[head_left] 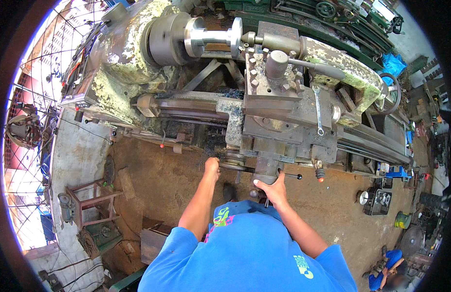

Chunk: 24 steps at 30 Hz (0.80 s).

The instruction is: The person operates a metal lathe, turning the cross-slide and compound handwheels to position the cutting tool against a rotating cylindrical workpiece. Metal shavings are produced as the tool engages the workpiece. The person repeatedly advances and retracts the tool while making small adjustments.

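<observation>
I stand at a large old lathe (138,73) with flaking pale green paint. A shiny metal workpiece (213,38) sits between the chuck (164,39) and the tailstock centre (252,38). My left hand (212,166) grips the carriage handwheel (232,160) on the apron. My right hand (271,187) is closed on the cross-slide crank handle (266,177) just right of it. The tool post (271,73) with its long lever stands above the carriage. A spanner (318,109) lies on the carriage top.
Dirt floor (157,180) lies under the lathe. A small metal stool frame (91,199) and boxes stand at the left. A handwheel (393,95) sits at the tailstock end. Tools and motors lie at the right, where another person in blue (388,270) crouches.
</observation>
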Motion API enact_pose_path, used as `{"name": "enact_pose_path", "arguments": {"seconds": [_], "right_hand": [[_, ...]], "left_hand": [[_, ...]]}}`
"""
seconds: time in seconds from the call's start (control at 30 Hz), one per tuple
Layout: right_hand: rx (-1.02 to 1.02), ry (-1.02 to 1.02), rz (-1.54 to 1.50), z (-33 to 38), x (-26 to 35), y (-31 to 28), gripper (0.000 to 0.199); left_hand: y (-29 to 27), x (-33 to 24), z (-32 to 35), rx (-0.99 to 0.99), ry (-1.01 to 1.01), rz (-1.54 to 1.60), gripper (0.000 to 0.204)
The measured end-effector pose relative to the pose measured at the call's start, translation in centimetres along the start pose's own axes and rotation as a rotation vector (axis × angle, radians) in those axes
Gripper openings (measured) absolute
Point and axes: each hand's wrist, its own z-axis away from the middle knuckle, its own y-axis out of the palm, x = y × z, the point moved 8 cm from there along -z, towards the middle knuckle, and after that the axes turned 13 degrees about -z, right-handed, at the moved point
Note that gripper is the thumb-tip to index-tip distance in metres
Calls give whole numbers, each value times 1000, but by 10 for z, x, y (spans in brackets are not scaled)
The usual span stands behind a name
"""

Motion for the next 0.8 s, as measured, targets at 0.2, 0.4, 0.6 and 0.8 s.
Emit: {"name": "enact_pose_path", "arguments": {"seconds": [0.2, 0.4, 0.6, 0.8], "right_hand": [[44, -98, -50, -7, -8, 0, 108], [526, 46, -966, -36, -80, 25, 93], [758, 413, -1348, -37, -111, 46, 95], [462, 151, -770, -29, -71, 15, 94]], "left_hand": [[8, -18, 47, -250, 220, -151, 23], [7, -29, 64, -136, 237, -100, 25], [6, -26, 63, -136, 223, -98, 32], [6, -20, 76, -203, 186, -78, 80]]}}
